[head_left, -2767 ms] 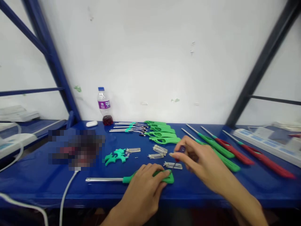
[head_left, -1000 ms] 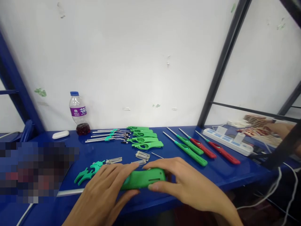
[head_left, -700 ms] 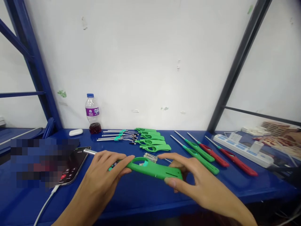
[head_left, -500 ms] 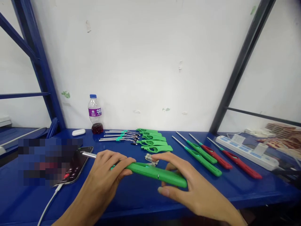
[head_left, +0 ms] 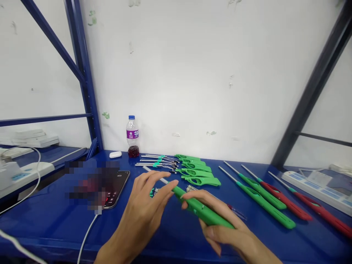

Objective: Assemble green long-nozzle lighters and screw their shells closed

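Observation:
My right hand [head_left: 220, 216] is wrapped around the handle of a green long-necked lighter [head_left: 203, 211], its thumb underneath. The lighter slants up and left, its metal tube [head_left: 164, 180] passing behind my left hand [head_left: 150, 194]. That hand is open beside the tube, with thumb and forefinger apart near where the tube meets the green body. Behind my right hand lies a small clear part with a metal end [head_left: 191, 188]. Small teal and metal pieces [head_left: 152, 192] are partly hidden by my left fingers. A clear and red slender object [head_left: 238, 212] is partly covered by my right hand.
Behind lie metal tubes with wires [head_left: 156, 164] and several green handle shells [head_left: 203, 180]. Green lighters [head_left: 264, 205] and red lighters [head_left: 288, 205] lie right, before a power strip [head_left: 316, 187]. A bottle [head_left: 133, 137], white case [head_left: 115, 154] and cabled phone [head_left: 119, 189] stand left.
My left hand has loosened from the lighter's tube, its fingers now apart. The lighter has tilted more steeply in my right hand, which grips it further round. The view has swung left.

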Demonstrator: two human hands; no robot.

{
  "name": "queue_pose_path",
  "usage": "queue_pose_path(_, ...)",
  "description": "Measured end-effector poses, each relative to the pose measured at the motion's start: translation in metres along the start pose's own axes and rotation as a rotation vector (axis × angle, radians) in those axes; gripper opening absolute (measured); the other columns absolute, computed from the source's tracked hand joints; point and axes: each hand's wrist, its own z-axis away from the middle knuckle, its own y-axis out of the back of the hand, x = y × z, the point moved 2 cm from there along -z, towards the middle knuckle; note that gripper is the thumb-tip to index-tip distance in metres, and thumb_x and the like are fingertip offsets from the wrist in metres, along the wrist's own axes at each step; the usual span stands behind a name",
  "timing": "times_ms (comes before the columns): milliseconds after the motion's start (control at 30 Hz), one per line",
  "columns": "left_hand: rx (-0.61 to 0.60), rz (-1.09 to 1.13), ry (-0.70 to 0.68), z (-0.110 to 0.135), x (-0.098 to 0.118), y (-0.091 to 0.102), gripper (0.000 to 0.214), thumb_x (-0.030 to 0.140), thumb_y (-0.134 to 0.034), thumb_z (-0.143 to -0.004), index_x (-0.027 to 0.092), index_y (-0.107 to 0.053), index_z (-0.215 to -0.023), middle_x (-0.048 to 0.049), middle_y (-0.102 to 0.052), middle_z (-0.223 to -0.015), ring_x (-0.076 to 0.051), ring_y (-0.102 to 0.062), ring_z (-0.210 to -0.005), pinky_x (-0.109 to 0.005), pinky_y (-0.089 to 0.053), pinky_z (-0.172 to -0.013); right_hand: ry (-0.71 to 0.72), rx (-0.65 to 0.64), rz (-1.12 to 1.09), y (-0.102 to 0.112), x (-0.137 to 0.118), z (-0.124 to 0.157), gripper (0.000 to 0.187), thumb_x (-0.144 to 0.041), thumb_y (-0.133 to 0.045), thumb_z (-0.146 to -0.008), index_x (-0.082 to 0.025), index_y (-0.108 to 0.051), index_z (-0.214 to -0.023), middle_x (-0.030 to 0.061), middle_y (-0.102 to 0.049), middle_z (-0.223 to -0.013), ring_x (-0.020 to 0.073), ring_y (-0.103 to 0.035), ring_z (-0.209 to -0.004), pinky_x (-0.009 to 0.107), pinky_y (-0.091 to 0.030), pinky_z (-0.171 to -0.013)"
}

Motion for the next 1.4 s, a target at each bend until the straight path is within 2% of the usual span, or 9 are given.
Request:
queue_pose_path(200,-0.170,0.098,0.068,0.007,0.000,-0.016,0.035,0.005,-0.047,-0.104,0.025,-0.067,-0.124,-0.0080,-0.067,-0.120,-0.026,-0.058,-0.114,-0.042,-0.053,-0.094,0.118,0.377,-0.131,0.008,0.006,-0.012,0.037,-0.023,-0.060,-0.078,-0.024,-0.068,-0.114,0.0043,-0.066,-0.110,0.0074,-0.030,-0.052,0.027,-0.023,-0.051)
queue_pose_path(433,-0.395,0.080,-0.001,0.025,0.004,-0.054,0.036,0.002,-0.047,-0.100,0.023,-0.068,-0.121,-0.0054,-0.070,-0.100,-0.026,-0.066,-0.096,-0.047,-0.056,-0.091,0.219,0.507,-0.142,0.016,0.004,-0.004,0.019,-0.022,-0.060,-0.079,-0.022,-0.063,-0.097,0.0035,-0.068,-0.104,0.0058,-0.023,-0.050,0.026,-0.020,-0.049)
queue_pose_path(700,-0.343,0.166,-0.025,0.031,0.000,-0.068,0.033,0.010,-0.043,-0.105,0.024,-0.068,-0.122,-0.0041,-0.073,-0.100,-0.024,-0.070,-0.093,-0.041,-0.059,-0.087,0.371,0.743,0.028,0.049,-0.016,0.014,0.034,-0.023,-0.061,-0.082,-0.026,-0.064,-0.115,0.0032,-0.069,-0.109,0.0103,-0.050,-0.058,0.028,-0.041,-0.057)
queue_pose_path(833,-0.344,0.197,-0.014,0.031,-0.002,-0.069,0.031,0.015,-0.043,-0.107,0.027,-0.069,-0.121,-0.0022,-0.076,-0.101,-0.021,-0.073,-0.094,-0.036,-0.059,-0.089,0.214,0.751,0.276,0.090,-0.025,0.034,0.042,-0.026,-0.060,-0.081,-0.024,-0.063,-0.122,0.0007,-0.069,-0.087,0.0147,-0.055,-0.060,0.028,-0.043,-0.056)
queue_pose_path(1033,-0.332,0.181,-0.009,0.028,0.002,-0.067,0.032,0.019,-0.043,-0.108,0.026,-0.072,-0.119,-0.0027,-0.077,-0.098,-0.021,-0.075,-0.091,-0.034,-0.061,-0.085,-0.231,0.678,0.864,0.150,-0.012,0.068,0.046,-0.027,-0.056,-0.077,-0.025,-0.070,-0.121,0.0026,-0.075,-0.092,0.0193,-0.063,-0.062,0.032,-0.050,-0.060)
queue_pose_path(1133,-0.344,0.192,-0.002,0.027,0.002,-0.067,0.033,0.019,-0.042,-0.108,0.025,-0.073,-0.118,-0.0024,-0.076,-0.095,-0.021,-0.074,-0.088,-0.036,-0.061,-0.090,-0.251,0.601,0.973,0.166,-0.002,0.077,0.046,-0.028,-0.059,-0.079,-0.025,-0.073,-0.122,0.0056,-0.078,-0.112,0.0222,-0.067,-0.068,0.035,-0.053,-0.064)
queue_pose_path(1200,-0.352,0.194,0.004,0.027,0.002,-0.069,0.033,0.019,-0.042,-0.108,0.025,-0.073,-0.118,-0.0026,-0.076,-0.096,-0.021,-0.074,-0.089,-0.038,-0.061,-0.094,-0.213,0.543,1.057,0.171,0.005,0.078,0.047,-0.028,-0.058,-0.082,-0.027,-0.072,-0.126,0.0062,-0.074,-0.129,0.0270,-0.073,-0.091,0.040,-0.057,-0.081)
queue_pose_path(1300,-0.359,0.187,0.003,0.028,0.000,-0.071,0.034,0.019,-0.041,-0.108,0.026,-0.072,-0.120,-0.0034,-0.075,-0.101,-0.021,-0.073,-0.096,-0.042,-0.059,-0.101,-0.174,0.490,1.153,0.177,0.016,0.073,0.045,-0.024,-0.058,-0.082,-0.026,-0.073,-0.125,0.0072,-0.068,-0.140,0.0310,-0.064,-0.127,0.046,-0.047,-0.111)
queue_pose_path(1400,-0.368,0.153,0.012,0.029,-0.002,-0.072,0.036,0.021,-0.040,-0.109,0.027,-0.071,-0.126,-0.0051,-0.074,-0.110,-0.024,-0.071,-0.108,-0.047,-0.058,-0.104,-0.191,0.504,1.194,0.182,0.027,0.064,0.044,-0.019,-0.061,-0.080,-0.024,-0.074,-0.121,0.0104,-0.065,-0.143,0.0329,-0.060,-0.134,0.050,-0.042,-0.117)
